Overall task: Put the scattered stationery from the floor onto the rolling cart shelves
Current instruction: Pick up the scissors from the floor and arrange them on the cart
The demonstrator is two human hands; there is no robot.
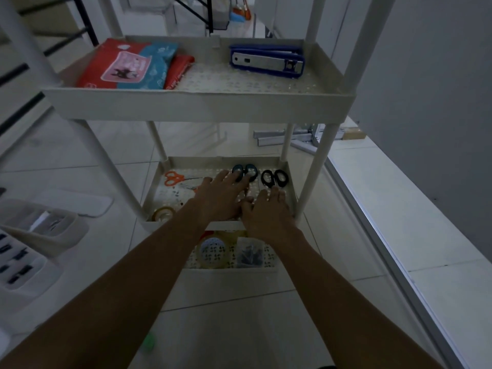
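Scissors [245, 172] with teal loops lie near the middle shelf's [202, 159] back edge under your spread, flat left hand [221, 198], your right hand [269, 211] flat beside it holding nothing; probably stiff, light and sharp-bladed, so lift by the loops.

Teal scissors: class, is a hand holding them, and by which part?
Not gripped: the left hand lies flat, fingertips touching the teal scissors at the handle loops. Whether the right hand holds anything is unclear.

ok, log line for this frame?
phase: arranging middle shelf | left hand: flat on teal scissors | right hand: below black scissors, grip unclear | also on shelf: orange scissors, tape roll
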